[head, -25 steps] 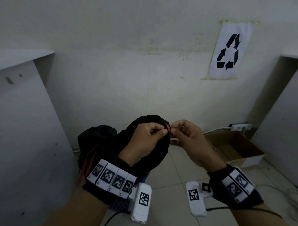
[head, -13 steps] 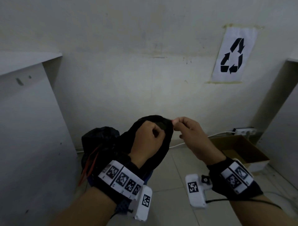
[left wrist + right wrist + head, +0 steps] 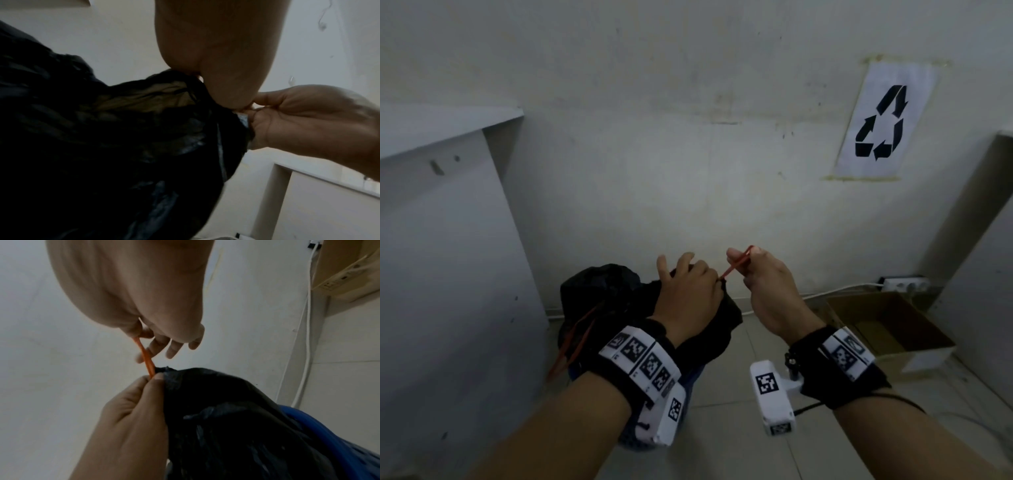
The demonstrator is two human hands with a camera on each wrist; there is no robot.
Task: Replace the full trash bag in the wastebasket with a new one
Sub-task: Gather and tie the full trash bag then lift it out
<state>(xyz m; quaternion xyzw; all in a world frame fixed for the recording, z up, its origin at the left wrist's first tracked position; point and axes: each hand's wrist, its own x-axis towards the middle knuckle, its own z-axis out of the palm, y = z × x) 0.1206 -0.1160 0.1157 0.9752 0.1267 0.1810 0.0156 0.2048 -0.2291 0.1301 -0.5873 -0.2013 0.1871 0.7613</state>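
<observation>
My left hand (image 3: 698,291) pinches the gathered hem of a black trash bag (image 3: 714,330) between thumb and forefinger, its other fingers lifted. A thin orange-red drawstring (image 3: 736,264) comes out of the hem at that pinch. My right hand (image 3: 744,257) pinches the drawstring a short way up and to the right and holds it taut. The right wrist view shows the drawstring (image 3: 147,359) stretched from the right fingers down to the left hand (image 3: 133,410), with the bag (image 3: 226,415) hanging over a blue wastebasket (image 3: 329,434). A second black bag bulge (image 3: 599,291) with loose orange strings (image 3: 575,342) sits behind my left wrist.
A white cabinet side (image 3: 448,257) stands close on the left and another panel (image 3: 989,246) on the right. An open cardboard box (image 3: 893,329) lies on the tiled floor at right, a power strip (image 3: 904,284) and white cable behind it. A recycling sign (image 3: 880,123) hangs on the wall.
My right hand has drawn the orange-red drawstring out of the hem, up and to the right. My left hand keeps its pinch on the hem, its outer fingers now raised.
</observation>
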